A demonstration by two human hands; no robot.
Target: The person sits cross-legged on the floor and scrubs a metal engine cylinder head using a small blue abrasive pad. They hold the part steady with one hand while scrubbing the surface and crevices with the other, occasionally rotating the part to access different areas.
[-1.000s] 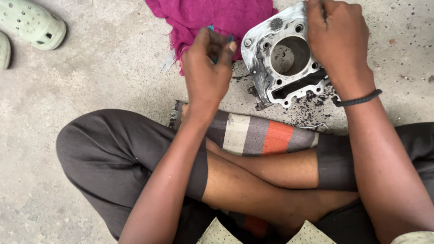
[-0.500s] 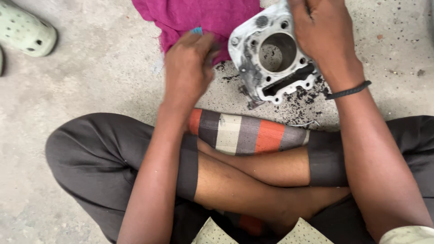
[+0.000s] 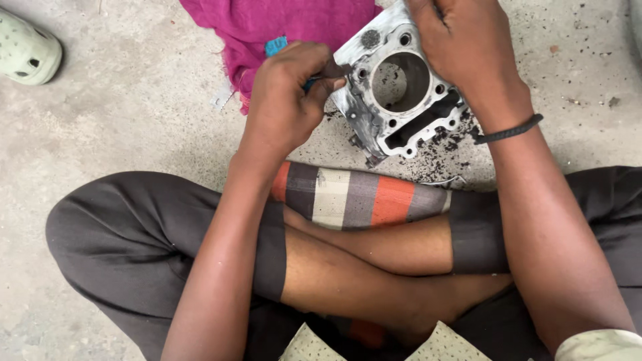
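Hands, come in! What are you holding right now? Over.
Left hand pinching a small blue-handled tool against the engine cylinder. Right hand gripping its top edge. Pink rag behind; black scrapings on floor.

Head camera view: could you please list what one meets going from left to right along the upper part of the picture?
Pale green sandal → pink cloth → left hand holding a small blue-handled tool → metal engine cylinder block → right hand gripping the block's far edge.

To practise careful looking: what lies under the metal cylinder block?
Under the cylinder block lie the concrete floor and black debris. The pink cloth reaches its upper edge. Anything directly beneath is hidden.
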